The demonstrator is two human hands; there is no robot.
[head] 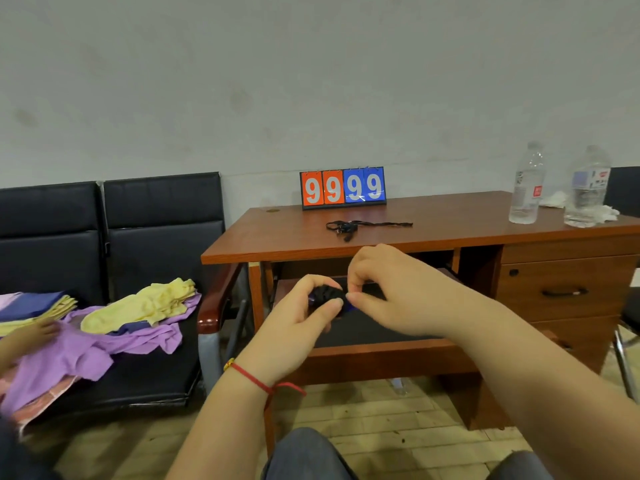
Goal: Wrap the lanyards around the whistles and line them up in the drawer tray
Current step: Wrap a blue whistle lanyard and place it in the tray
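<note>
Both hands on a wrapped whistle
Left hand [304,306] grips the whistle [325,296]; right hand [377,285] pinches its lanyard; the scoreboard [343,187] reads 9999.

Both forearms reach forward from the near edge and meet at centre. The left hand [304,306], a red string round its wrist, curls its fingers and thumb round a small dark bundle. The right hand [377,282] comes in from the right, knuckles up, its fingertips pinching at that bundle's right side.
</note>
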